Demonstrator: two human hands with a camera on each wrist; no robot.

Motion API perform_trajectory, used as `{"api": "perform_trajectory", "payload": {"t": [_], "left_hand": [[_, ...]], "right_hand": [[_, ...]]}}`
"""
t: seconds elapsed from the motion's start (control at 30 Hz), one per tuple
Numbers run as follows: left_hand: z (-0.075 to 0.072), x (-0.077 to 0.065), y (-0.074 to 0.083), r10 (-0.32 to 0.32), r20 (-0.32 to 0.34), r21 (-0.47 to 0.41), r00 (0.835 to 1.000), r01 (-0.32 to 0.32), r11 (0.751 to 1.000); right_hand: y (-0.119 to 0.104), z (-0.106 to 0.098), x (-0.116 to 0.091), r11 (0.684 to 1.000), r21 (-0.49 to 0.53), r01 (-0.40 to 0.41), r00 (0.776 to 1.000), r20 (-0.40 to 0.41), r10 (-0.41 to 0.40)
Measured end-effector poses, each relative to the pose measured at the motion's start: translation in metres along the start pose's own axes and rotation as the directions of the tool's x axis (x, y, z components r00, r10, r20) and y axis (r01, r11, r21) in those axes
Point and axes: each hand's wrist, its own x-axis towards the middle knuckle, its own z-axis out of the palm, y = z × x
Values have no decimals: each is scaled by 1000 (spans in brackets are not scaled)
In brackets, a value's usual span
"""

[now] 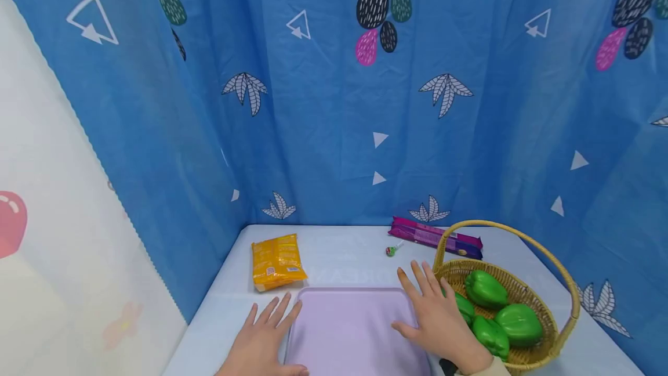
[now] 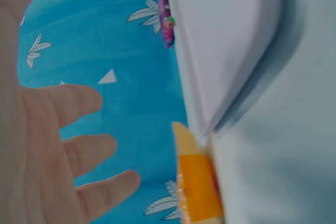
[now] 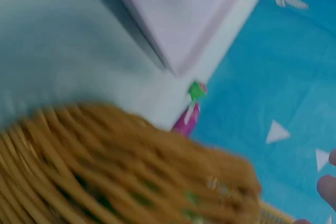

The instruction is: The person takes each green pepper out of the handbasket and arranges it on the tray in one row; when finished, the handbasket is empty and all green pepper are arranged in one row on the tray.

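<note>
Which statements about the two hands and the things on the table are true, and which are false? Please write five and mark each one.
1. The basket holds green peppers. True.
2. The left hand and the right hand have spread fingers and hold nothing. True.
3. The left hand is the one nearer to the basket. False: the right hand is nearer.
4. The orange packet and the lavender tray lie on the white table. True.
5. The orange packet lies inside the tray. False: it lies outside, near the tray's far left corner.
</note>
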Motion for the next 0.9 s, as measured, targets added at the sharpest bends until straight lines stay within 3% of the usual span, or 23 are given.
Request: {"api": "perform_trajectory", "payload": {"t": [0.13,0.3,0.43,0.5,0.57,0.67,0.8,0.9], "left_hand": [[7,-3,4,-29,71,-8,997,29,1000],[14,-8,9,-69,147,-106,987,85,991],[21,-9,3,-68,200,-134,977,96,986],[25,-10,-3,-51,214,-152,976,85,985],[29,-9,-8,-35,211,-181,977,74,981],[36,-7,-15,-24,207,-226,978,72,971],[42,-5,-20,-15,184,-289,983,69,955],[44,-4,-22,-9,167,-309,986,61,949]], "right_hand": [[16,-18,7,999,8,-49,997,-56,50],[41,-37,17,993,43,-114,981,-152,119],[58,-43,24,986,107,-128,961,-233,150],[66,-42,26,977,158,-144,958,-227,177],[72,-37,28,961,215,-172,962,-173,211],[81,-24,26,914,317,-253,963,-7,269],[94,-4,21,843,397,-363,931,192,311],[101,9,19,837,391,-384,918,261,299]]}}
